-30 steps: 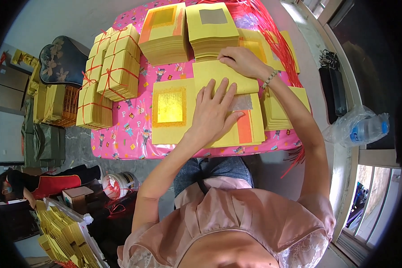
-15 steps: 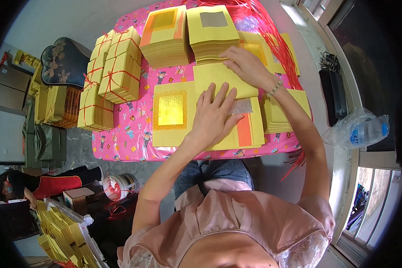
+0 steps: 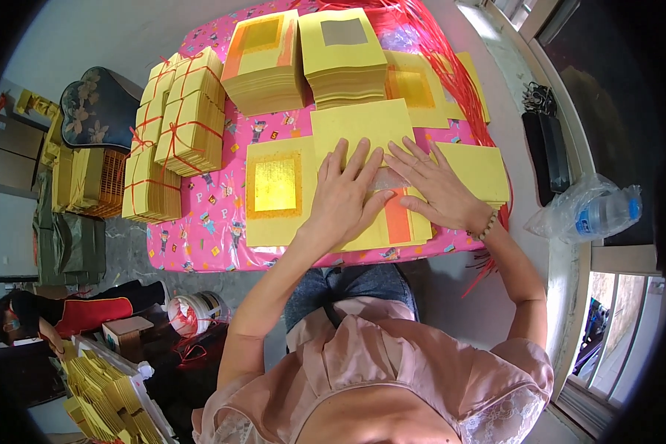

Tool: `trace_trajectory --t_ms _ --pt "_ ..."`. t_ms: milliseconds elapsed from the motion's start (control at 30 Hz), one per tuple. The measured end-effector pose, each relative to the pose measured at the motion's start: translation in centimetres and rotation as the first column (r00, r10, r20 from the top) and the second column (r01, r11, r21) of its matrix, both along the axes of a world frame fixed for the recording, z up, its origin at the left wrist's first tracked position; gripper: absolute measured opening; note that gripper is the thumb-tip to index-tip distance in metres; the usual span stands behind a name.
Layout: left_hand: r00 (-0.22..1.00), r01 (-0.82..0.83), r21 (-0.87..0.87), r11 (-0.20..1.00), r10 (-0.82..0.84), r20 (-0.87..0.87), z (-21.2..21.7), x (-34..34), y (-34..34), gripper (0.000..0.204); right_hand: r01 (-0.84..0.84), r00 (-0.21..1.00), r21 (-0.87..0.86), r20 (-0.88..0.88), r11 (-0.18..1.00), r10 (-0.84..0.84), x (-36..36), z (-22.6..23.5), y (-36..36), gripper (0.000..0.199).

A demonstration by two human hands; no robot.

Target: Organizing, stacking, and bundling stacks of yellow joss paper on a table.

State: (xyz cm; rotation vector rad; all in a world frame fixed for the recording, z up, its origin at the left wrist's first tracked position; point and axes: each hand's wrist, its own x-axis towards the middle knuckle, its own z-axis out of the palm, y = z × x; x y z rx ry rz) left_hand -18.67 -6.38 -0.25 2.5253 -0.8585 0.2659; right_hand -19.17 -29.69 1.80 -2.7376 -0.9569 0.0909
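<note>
Pink tablecloth (image 3: 222, 214); both hands, left (image 3: 344, 196) and right (image 3: 436, 185), flat, fingers spread, gripping nothing, pressing yellow paper sheets (image 3: 362, 129).

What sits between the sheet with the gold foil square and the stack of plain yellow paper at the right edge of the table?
In the head view, both hands lie there: the left hand and right hand, pressed flat on yellow sheets between the gold-foil sheet and the plain stack.

Paper stacks (image 3: 344, 55) crowding tabletop (image 3: 226, 222)

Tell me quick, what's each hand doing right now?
Left hand: open, flat on the yellow paper stack, gripping nothing.
Right hand: open, fingers spread, pressing the same stack.
</note>
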Motion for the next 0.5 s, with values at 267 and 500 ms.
trace_trajectory --t_ms 267,500 --pt "0.991 0.019 -0.026 0.999 -0.022 -0.130 -0.2 0.2 3.8 0.067 0.008 0.998 0.103 -0.066 0.995 -0.001 -0.1 -0.7 -0.3 0.065" --pt "0.975 0.044 0.040 0.998 -0.034 -0.218 0.0 0.4 4.3 0.070 0.016 0.999 0.114 -0.034 0.993 -0.012 0.3 -0.4 -0.4 0.057"
